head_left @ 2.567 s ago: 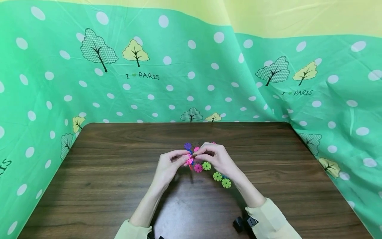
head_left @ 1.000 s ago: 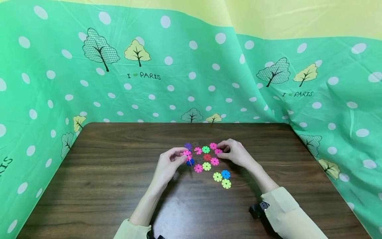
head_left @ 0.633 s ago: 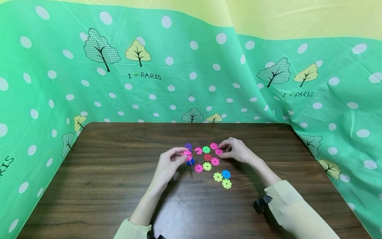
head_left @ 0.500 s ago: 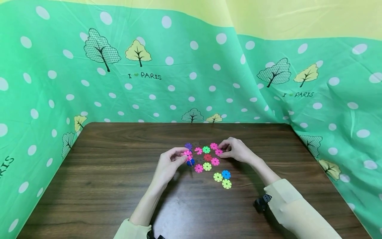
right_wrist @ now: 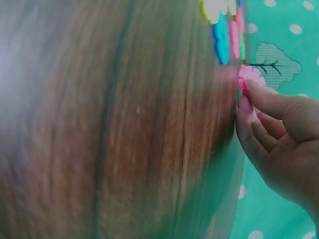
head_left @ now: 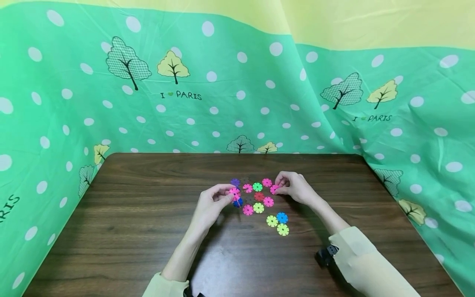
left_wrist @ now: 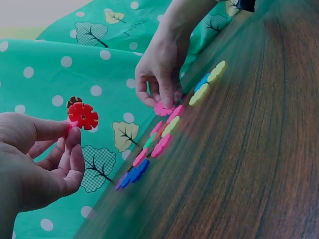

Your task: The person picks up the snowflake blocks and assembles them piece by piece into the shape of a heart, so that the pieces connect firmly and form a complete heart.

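My left hand [head_left: 212, 207] pinches a small joined piece of notched snowflake discs between thumb and fingertips. Its pink disc [head_left: 234, 193] faces up in the head view; the left wrist view shows a red disc [left_wrist: 83, 116] and a brown disc [left_wrist: 74, 101] attached beyond the fingertips. To the right, my right hand [head_left: 298, 189] pinches a single pink snowflake disc [head_left: 274, 189] by its edge. That disc also appears in the right wrist view, where the pink disc [right_wrist: 250, 75] is tipped up off the table. Fingertips partly cover both held pieces.
Loose snowflake discs lie flat between the hands: a green disc [head_left: 257, 187], a red disc [head_left: 258, 196], several pink ones, blue and purple ones at left. Nearer me are a blue disc [head_left: 282, 218] and yellow-green discs [head_left: 283, 229]. A dotted green cloth [head_left: 237, 95] hangs behind the wooden table [head_left: 130, 231].
My right hand has left the piece in my left hand, moved right, and taken hold of a pink disc, which has shifted slightly right. The left hand stays nearly in place.
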Tool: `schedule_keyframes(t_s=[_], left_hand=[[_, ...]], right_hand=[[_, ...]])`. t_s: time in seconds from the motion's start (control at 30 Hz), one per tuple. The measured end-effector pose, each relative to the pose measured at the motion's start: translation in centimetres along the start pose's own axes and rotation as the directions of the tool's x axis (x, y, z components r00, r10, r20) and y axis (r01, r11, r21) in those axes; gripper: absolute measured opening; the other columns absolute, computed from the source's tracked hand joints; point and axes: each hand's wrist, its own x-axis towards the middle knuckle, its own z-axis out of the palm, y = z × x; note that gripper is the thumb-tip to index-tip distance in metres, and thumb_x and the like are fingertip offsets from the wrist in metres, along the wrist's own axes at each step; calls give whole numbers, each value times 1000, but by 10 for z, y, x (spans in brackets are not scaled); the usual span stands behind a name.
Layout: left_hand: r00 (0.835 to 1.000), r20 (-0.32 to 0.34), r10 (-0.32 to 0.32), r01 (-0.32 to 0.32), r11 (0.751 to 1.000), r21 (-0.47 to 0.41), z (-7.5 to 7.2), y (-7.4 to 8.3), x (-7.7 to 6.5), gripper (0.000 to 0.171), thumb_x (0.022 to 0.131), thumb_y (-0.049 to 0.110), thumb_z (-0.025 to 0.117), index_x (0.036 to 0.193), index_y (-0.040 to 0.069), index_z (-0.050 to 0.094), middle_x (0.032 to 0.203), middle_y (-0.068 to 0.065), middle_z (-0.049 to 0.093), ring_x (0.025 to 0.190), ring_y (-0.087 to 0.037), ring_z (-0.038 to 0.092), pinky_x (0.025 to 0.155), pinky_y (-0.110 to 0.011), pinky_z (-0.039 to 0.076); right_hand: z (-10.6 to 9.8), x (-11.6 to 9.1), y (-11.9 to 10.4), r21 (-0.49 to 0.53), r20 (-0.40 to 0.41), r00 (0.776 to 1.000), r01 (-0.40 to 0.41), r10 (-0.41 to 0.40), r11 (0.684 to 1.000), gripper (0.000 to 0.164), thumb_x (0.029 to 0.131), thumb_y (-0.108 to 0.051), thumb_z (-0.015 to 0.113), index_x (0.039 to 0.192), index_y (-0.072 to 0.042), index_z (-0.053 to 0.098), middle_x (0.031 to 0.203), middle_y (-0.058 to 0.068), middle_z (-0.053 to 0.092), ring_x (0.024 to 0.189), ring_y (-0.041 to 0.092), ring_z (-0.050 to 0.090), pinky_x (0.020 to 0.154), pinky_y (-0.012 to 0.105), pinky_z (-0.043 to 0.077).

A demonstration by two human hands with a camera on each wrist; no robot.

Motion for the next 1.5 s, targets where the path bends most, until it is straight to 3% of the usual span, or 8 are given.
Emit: schedule_keyframes(t_s=[0.2,0.33,0.5,0.67,0.93,1.2,1.5], left_hand=[[1000,11,-18,18,1000,-21,2,-1,0,24,92,4,72,117,7,75,100,-10,71,91,-23,69,87,-37,60],[999,21,-30,31,998,-52,3,-2,0,27,93,3,71,119,1,72,99,-11,72,91,-27,73,93,-48,60],[998,32,-47,49,995,-86,4,-2,0,22,93,2,71,115,2,70,96,-12,73,93,-36,75,94,-52,59],[998,37,-59,63,992,-110,6,-1,-1,19,93,3,72,111,1,65,96,-15,71,87,-27,77,94,-52,59],[996,59,-66,75,983,-166,6,1,-1,30,93,0,71,123,1,66,101,-18,72,93,-31,77,97,-55,57],[998,44,-46,51,989,-135,7,3,-2,18,90,2,75,107,1,67,92,-5,73,83,-10,73,91,-39,57],[1000,5,5,-5,994,-111,9,4,-2,16,89,2,77,103,-1,70,94,-3,74,84,-10,73,86,-32,60]], right_hand=[[0,-13,-4,192,-26,999,-21,27,981,8,94,-4,73,99,-1,68,85,17,67,70,19,69,67,34,62],[3,-22,-15,245,-85,996,4,17,970,10,94,-5,73,102,0,69,88,18,71,72,16,71,71,38,63],[9,-33,-33,371,-137,990,36,17,928,14,94,-7,74,105,1,70,94,23,75,73,13,74,74,41,64],[15,-42,-50,478,-176,984,77,9,875,18,95,-10,74,108,2,70,94,23,74,76,17,76,76,43,64],[23,-54,-70,461,-220,976,106,-2,881,17,93,-13,77,106,-4,73,92,15,75,73,17,72,70,29,61],[28,-60,-83,488,-256,966,165,-40,857,15,92,-10,77,105,-4,73,95,20,76,75,26,75,71,34,63],[32,-62,-85,496,-295,954,197,-50,846,14,91,-7,77,104,-4,72,97,20,76,74,21,74,70,28,62]])
